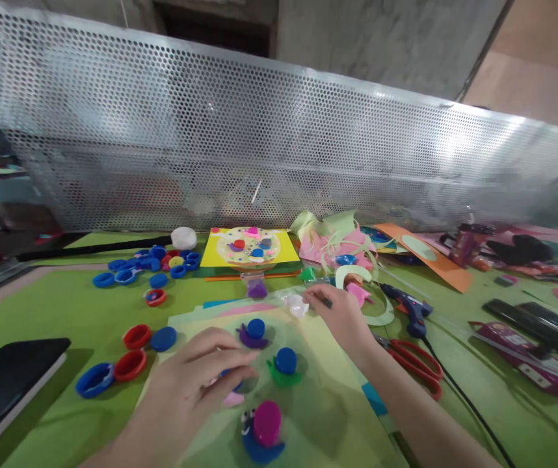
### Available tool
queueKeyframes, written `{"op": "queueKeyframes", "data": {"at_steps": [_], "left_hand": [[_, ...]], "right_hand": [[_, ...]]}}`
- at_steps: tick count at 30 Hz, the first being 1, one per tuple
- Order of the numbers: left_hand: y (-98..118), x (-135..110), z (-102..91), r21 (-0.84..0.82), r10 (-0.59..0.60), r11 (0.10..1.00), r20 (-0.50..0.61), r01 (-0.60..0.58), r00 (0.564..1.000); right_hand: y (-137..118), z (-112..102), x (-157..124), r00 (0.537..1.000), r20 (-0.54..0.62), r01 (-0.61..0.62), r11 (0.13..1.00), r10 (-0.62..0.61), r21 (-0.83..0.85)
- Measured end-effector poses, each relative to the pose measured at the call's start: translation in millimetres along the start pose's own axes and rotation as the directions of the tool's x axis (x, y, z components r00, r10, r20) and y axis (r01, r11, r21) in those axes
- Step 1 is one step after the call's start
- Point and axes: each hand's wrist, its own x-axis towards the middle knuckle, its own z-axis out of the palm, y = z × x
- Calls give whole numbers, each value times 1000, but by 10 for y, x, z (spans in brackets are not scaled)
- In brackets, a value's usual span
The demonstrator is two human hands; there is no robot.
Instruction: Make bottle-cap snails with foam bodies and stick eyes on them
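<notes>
My left hand [196, 374] hovers loosely bent over a pink clay snail [233, 399], fingers and thumb apart; its blue cap shows in part between them. Beside it on the pale paper sheets [328, 403] are a purple snail [252, 337] with a blue cap, a green one [283, 370] with a blue cap, and a blue one [262, 448] with a magenta cap and small eyes. Farther back, my right hand [340, 312] pinches the edge of a small clear packet of white clay [296, 304]. A purple clay packet [256, 288] lies nearby.
Blue and red bottle-cap rings [130, 365] lie left, near a black tablet-like object [10, 390]. Behind stands a yellow decorated card [250, 248] before a perforated metal screen [259, 130]. Right are red-handled scissors [415, 364], a corded glue gun [413, 309] and paper scraps [337, 240].
</notes>
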Motion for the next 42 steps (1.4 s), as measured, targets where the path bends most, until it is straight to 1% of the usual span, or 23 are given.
{"op": "queueKeyframes", "data": {"at_steps": [4, 6, 9, 11, 13, 17, 19, 21, 24, 27, 30, 31, 33, 36, 37, 39, 41, 42], "left_hand": [[-78, 12, 5, 55, -22, 998, 27, 20, 999], [-113, 13, 15, 45, -91, 995, 53, 89, 994], [-152, -5, 55, -8, -216, 976, 98, 218, 971], [-162, -24, 90, -34, -258, 964, 121, 263, 959], [-157, -39, 118, -44, -267, 961, 120, 274, 956], [-100, -46, 137, -72, -235, 968, 55, 239, 970], [-57, -44, 137, -123, -284, 950, 43, 287, 958], [-23, -42, 136, -180, -346, 919, 58, 351, 936], [-11, -43, 136, -185, -375, 903, 100, 387, 922], [-37, -47, 130, -146, -352, 913, 186, 380, 917], [-57, -48, 113, -142, -332, 920, 212, 365, 919], [-59, -50, 108, -149, -345, 913, 215, 379, 914], [-64, -59, 104, -187, -392, 880, 232, 436, 890], [-73, -89, 119, -294, -447, 815, 227, 499, 865], [-74, -99, 127, -329, -444, 805, 220, 494, 869], [-66, -115, 132, -360, -394, 823, 194, 439, 898], [-44, -116, 117, -316, -301, 889, 146, 333, 942], [-30, -112, 102, -266, -243, 927, 118, 266, 963]], "right_hand": [[70, 50, 11, 1000, 14, 15, 995, -14, -95], [75, 116, 4, 999, 30, 29, 987, -25, -159], [73, 214, -6, 998, 48, 46, 960, -34, -278], [62, 254, -12, 999, 47, 42, 932, -27, -359], [38, 269, -19, 999, 39, 31, 901, -15, -433], [-32, 279, -42, 999, 48, 40, 844, -17, -535], [-57, 298, -58, 998, 52, 45, 821, -19, -569], [-63, 326, -73, 999, 49, 43, 799, -17, -599], [-34, 362, -72, 999, 49, 45, 782, -18, -621], [3, 353, -42, 998, 47, 63, 806, -44, -589], [-26, 297, -41, 992, 33, 123, 860, -123, -495], [-61, 276, -59, 987, 27, 154, 880, -159, -450], [-167, 241, -125, 970, 25, 234, 908, -241, -347], [-364, 231, -268, 925, 88, 380, 905, -370, -189], [-421, 239, -313, 904, 118, 425, 895, -412, -138], [-503, 258, -382, 863, 162, 486, 874, -478, -13], [-540, 266, -416, 834, 177, 518, 852, -522, 70], [-543, 260, -421, 824, 178, 531, 843, -538, 89]]}}
